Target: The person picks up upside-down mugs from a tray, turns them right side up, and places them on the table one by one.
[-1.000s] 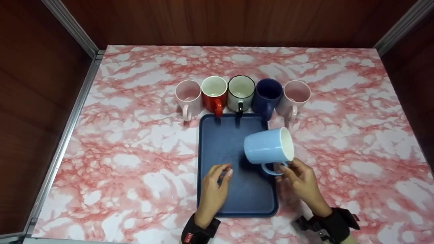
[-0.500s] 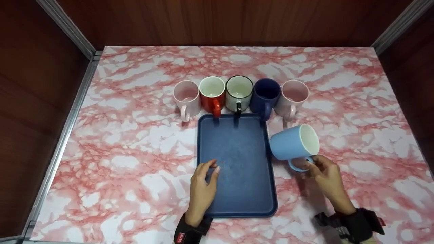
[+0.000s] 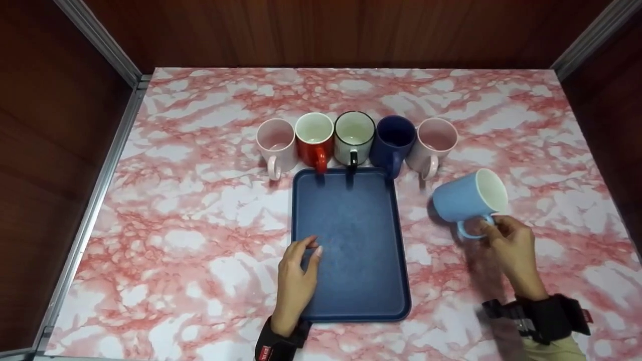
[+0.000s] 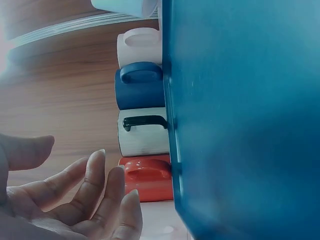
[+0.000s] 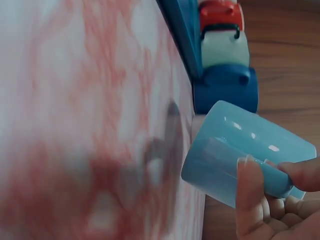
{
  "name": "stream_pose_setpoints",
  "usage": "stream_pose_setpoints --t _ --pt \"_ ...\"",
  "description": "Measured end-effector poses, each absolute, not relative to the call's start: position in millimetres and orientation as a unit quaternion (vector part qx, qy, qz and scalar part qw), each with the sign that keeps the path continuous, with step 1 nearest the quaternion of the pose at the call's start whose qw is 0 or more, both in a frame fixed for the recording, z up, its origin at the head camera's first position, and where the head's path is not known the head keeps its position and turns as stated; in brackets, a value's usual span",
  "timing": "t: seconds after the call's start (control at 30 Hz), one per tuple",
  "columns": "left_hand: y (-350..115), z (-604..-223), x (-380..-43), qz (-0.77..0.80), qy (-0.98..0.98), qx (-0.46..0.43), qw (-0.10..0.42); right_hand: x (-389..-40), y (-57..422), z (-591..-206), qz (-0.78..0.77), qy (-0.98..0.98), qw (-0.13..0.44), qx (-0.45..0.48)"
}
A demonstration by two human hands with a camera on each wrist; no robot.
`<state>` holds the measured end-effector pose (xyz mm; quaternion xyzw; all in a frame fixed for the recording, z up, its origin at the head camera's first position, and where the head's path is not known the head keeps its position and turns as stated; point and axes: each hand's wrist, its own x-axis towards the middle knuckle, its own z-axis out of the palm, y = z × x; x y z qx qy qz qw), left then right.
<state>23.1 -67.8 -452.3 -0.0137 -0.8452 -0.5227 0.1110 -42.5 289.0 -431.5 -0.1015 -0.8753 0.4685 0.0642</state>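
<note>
A light blue mug [image 3: 459, 199] with a white inside hangs tilted right of the tray, its mouth toward the upper right. My right hand [image 3: 516, 250] pinches it by the handle [image 5: 267, 177], and its shadow falls on the table in the right wrist view. Over the left edge of the dark blue tray [image 3: 351, 240] hovers my left hand [image 3: 293, 281], fingers loosely bent and holding nothing. In the left wrist view that hand [image 4: 85, 200] shows with thumb and fingers apart, beside the tray.
Behind the tray stands a row of mugs, handles toward me: a pink mug [image 3: 277, 143], a red mug [image 3: 316, 143], a white mug [image 3: 354, 140] with black rim and handle, a dark blue mug [image 3: 391, 145] and another pink mug [image 3: 434, 143]. Wooden panels [image 3: 321, 35] enclose the table.
My right hand has carried the light blue mug from over the tray to the right and slightly away from me. My left hand has drifted a little left.
</note>
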Motion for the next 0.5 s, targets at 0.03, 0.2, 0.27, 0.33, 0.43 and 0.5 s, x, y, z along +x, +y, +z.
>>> stream_pose_setpoints --t 0.03,0.2,0.27,0.33,0.43,0.5 --pt "-68.3 -451.8 23.3 -0.521 -0.846 -0.012 0.111 -45.6 291.2 -430.0 0.466 -0.876 0.065 -0.103" --pt "-72.1 -449.4 22.9 -0.513 -0.849 -0.010 0.126 -63.0 298.1 -426.5 0.424 -0.895 0.083 -0.112" --pt "-74.6 -449.1 22.5 -0.509 -0.850 -0.007 0.135 -69.7 299.3 -426.8 0.404 -0.904 0.090 -0.109" --pt "-77.6 -449.3 22.3 -0.505 -0.852 0.000 0.138 -75.4 300.4 -427.1 0.391 -0.910 0.091 -0.101" --pt "-82.1 -449.1 21.8 -0.499 -0.855 0.011 0.141 -83.8 300.6 -427.5 0.387 -0.913 0.087 -0.095" --pt "-84.9 -449.3 21.2 -0.496 -0.856 0.017 0.143 -89.2 300.5 -427.5 0.388 -0.913 0.085 -0.093"
